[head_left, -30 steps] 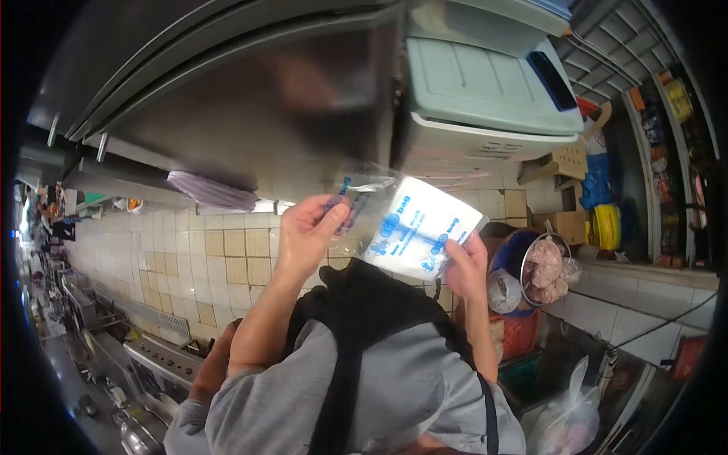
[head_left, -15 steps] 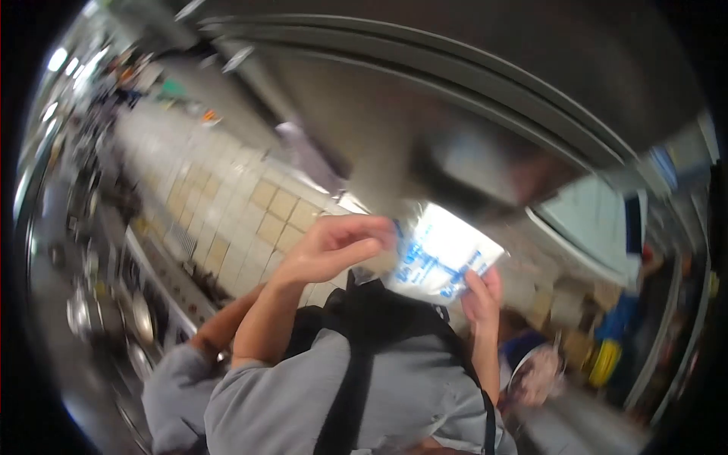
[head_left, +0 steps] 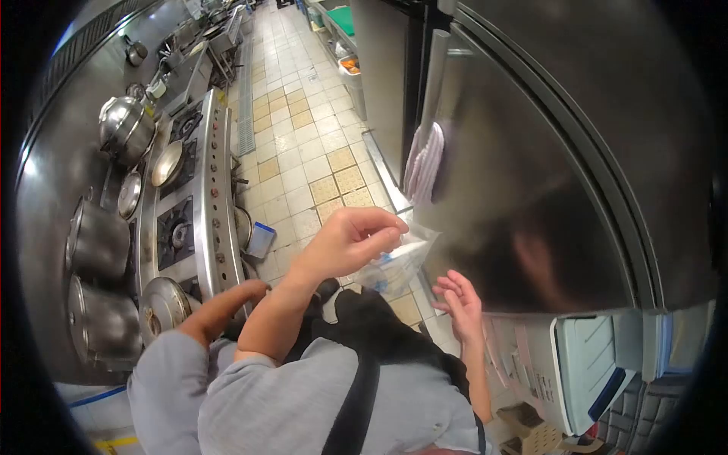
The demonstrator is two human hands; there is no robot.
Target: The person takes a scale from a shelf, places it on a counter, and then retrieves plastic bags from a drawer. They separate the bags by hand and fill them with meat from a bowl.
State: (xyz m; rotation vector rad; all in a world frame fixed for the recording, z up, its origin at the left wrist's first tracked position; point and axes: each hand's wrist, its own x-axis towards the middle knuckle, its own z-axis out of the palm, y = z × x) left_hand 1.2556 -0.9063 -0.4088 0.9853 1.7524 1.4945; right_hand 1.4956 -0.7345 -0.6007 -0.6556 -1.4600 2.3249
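Note:
My left hand (head_left: 350, 241) pinches the top of a clear plastic bag (head_left: 400, 262) with blue print, and the bag hangs below the fingers. Something white shows inside it, but its kind is hard to make out. My right hand (head_left: 459, 303) is apart from the bag on its right, fingers spread and holding nothing. Just beyond both hands stands a dark steel fridge door (head_left: 500, 227). A striped cloth (head_left: 425, 163) hangs at its handle.
At the left, a stove (head_left: 216, 189) carries a frying pan (head_left: 167, 163), with large pots (head_left: 98, 243) beside it. Another person's arm (head_left: 224, 312) is close on my left. A white lidded bin (head_left: 588, 371) stands at the right. The tiled floor (head_left: 292, 144) runs ahead.
My right hand has let go of the bag, which now hangs from my left hand. The view has turned left along the aisle, bringing the stove into clear sight.

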